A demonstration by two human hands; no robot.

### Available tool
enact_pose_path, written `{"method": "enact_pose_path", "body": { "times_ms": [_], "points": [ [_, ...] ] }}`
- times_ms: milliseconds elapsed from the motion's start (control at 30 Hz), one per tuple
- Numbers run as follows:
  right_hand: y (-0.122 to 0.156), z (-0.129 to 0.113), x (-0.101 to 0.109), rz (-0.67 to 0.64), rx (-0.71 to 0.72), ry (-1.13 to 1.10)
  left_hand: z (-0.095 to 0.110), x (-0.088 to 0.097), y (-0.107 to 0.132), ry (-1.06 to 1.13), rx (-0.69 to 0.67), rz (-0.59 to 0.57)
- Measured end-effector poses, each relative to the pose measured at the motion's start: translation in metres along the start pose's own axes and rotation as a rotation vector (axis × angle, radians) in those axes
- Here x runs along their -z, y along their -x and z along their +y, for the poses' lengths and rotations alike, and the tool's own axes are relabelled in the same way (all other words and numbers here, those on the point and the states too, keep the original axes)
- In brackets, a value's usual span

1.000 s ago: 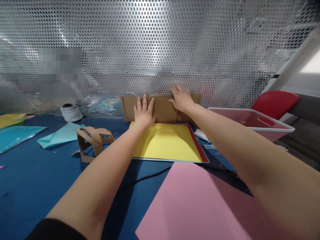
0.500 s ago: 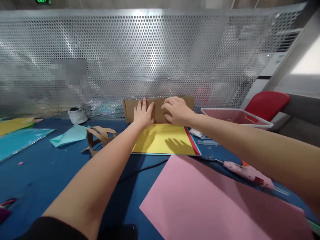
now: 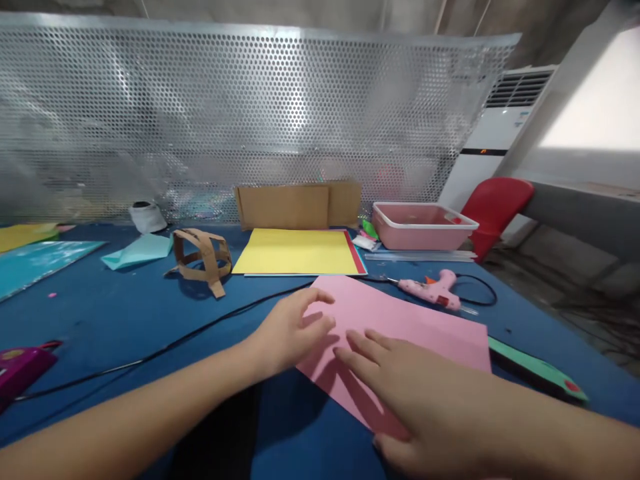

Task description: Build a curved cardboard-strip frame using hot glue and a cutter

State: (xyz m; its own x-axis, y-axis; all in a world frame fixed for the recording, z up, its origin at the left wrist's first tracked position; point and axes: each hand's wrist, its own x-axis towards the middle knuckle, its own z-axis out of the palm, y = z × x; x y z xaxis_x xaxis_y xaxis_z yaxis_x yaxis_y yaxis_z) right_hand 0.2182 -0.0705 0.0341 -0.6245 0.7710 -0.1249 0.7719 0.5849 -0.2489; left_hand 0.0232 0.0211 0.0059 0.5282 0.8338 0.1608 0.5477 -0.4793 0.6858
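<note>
A pink paper sheet (image 3: 400, 327) lies on the blue table (image 3: 125, 313) in front of me. My left hand (image 3: 290, 330) rests at the sheet's left edge, fingers curled loosely over it, nothing held. Over the sheet's near part my right hand (image 3: 415, 393) lies flat with fingers stretched out. Farther back is a yellow sheet (image 3: 295, 252) on a red one, and behind it a flat brown cardboard piece (image 3: 295, 205) leans against the perforated metal screen (image 3: 250, 113).
A pink glue gun (image 3: 433, 291) with its black cord (image 3: 165, 347) lies right of the sheets. A pink plastic bin (image 3: 423, 225) stands at the back right, a cardboard strip frame (image 3: 203, 257) and a teal paper (image 3: 140, 250) at the left, a green strip (image 3: 535, 370) at right.
Both hands have left the cardboard at the screen and come back to the near pink sheet. The view has pulled back, showing more of the table.
</note>
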Motion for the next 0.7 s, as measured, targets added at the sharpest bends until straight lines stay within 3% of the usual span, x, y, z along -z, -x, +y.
{"method": "enact_pose_path", "body": {
  "times_ms": [67, 167, 300, 367, 467, 567, 633, 700],
  "points": [
    [0.008, -0.008, -0.003, -0.082, -0.061, 0.045, 0.004, -0.002, 0.023, 0.188, 0.021, -0.020],
    [0.011, -0.014, -0.011, -0.100, -0.098, 0.103, 0.005, -0.002, 0.035, 0.390, 0.127, -0.011],
    [0.006, -0.011, -0.028, 0.026, -0.063, 0.221, 0.007, 0.003, 0.041, 0.677, 0.214, 0.054],
    [0.004, -0.005, -0.031, 0.090, -0.054, 0.255, 0.009, 0.008, 0.044, 0.681, 0.200, 0.132],
    [0.000, 0.008, -0.025, 0.201, -0.168, 0.297, 0.009, 0.014, 0.048, 0.619, 0.216, 0.275],
    [0.000, 0.020, -0.012, 0.536, -0.163, 0.430, 0.001, 0.015, 0.045, 0.739, 0.328, 0.475],
    [0.003, 0.025, -0.003, 0.862, -0.036, 0.466, -0.008, 0.014, 0.041, 0.921, 0.386, 0.596],
    [0.008, 0.028, 0.001, 1.086, 0.134, 0.380, -0.014, 0.014, 0.037, 1.104, 0.415, 0.608]
  ]
}}
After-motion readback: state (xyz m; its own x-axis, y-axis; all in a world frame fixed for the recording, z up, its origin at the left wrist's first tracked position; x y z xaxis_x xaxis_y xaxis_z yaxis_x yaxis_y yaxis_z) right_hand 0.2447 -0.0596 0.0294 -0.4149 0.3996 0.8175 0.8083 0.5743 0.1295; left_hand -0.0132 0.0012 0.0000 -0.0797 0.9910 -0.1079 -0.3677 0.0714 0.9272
